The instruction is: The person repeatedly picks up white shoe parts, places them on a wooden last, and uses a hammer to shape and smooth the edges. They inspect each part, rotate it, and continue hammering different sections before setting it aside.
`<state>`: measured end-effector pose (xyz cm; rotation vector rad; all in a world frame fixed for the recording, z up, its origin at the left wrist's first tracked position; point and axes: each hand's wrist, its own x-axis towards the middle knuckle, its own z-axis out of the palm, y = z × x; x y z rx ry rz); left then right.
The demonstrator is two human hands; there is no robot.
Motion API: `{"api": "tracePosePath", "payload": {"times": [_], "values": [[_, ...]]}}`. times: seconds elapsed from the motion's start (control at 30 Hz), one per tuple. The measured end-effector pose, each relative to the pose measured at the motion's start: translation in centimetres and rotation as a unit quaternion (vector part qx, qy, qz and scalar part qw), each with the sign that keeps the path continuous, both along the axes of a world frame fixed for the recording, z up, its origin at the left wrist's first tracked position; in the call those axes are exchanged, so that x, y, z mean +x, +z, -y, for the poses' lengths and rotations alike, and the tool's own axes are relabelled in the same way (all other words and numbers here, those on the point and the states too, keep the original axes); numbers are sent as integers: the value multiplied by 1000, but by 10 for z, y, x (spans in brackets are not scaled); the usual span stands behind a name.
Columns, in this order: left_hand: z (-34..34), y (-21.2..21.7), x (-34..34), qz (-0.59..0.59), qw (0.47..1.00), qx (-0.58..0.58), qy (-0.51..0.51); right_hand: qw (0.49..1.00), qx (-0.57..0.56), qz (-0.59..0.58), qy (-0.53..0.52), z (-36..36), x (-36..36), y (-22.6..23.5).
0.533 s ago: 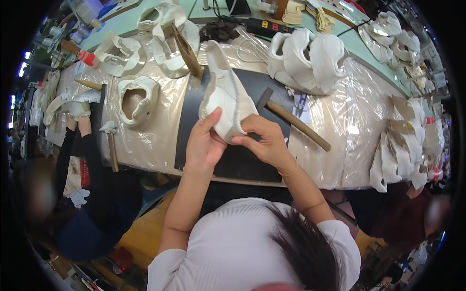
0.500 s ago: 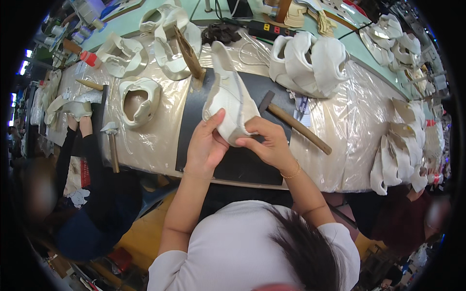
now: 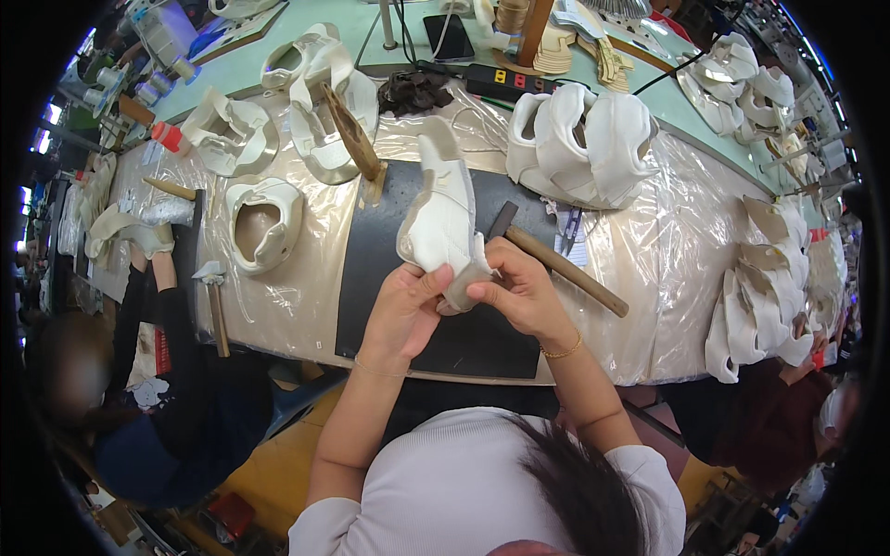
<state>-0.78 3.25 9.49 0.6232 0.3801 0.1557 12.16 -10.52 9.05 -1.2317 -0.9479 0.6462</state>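
Observation:
Over a black mat (image 3: 369,269) on the bench I hold a white shoe upper (image 3: 440,218), its long narrow end pointing away from me. My left hand (image 3: 406,310) grips the near left side, thumb on top and fingers underneath. At the near right end my right hand (image 3: 521,289) pinches the edge between thumb and fingers, where the material bends up. Just right of the upper lies a hammer (image 3: 570,273) with a wooden handle. A pointed wooden piece (image 3: 354,134) stands at the mat's far left corner.
White uppers stand in a cluster (image 3: 589,144) at the far right, with more (image 3: 760,296) along the right edge. A single upper (image 3: 264,227) and a small hammer (image 3: 216,310) lie left. Tweezers (image 3: 569,232) rest beyond the big hammer. Co-workers sit on both sides.
The whole view has shifted, so the bench sits lower in the picture. The upper has turned and tilted slightly in my hands, and its right edge is now bent up at my right fingers.

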Motion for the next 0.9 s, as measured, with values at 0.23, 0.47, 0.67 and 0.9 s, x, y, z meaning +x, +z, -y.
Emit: {"api": "tracePosePath", "payload": {"times": [0.23,0.47,0.67,0.9], "values": [[-3,3,3,-36,999,-34,22,992,-82,-93,35,2,3,8],[6,2,15,-42,996,63,48,981,-113,-153,43,10,3,9],[10,6,19,-57,996,32,63,997,-63,40,7,9,4,1],[8,10,16,-8,996,48,72,998,-50,34,-35,12,-6,-2]]}}
